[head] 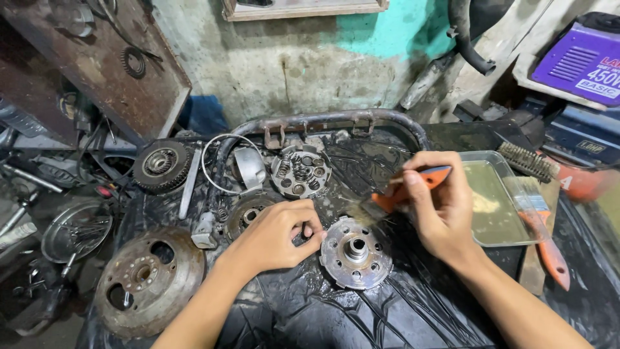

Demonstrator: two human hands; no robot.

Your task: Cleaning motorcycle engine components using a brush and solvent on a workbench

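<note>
We held the round grey metal clutch hub (355,253) steady near the middle of the black oily tabletop (361,317), left hand (274,236) clenched on its left rim. Right hand (439,207) gripped the orange-handled paintbrush (403,190), bristles just above the hub. A clear plastic tray of yellowish liquid (494,203) sat toward the right edge.

We see the bench under soft, even light from above, with faint shadows below both forearms. Wet glare streaks the black sheet (361,310) at six o'clock. Corners bend slightly; the brush (403,190) blurs.
</note>
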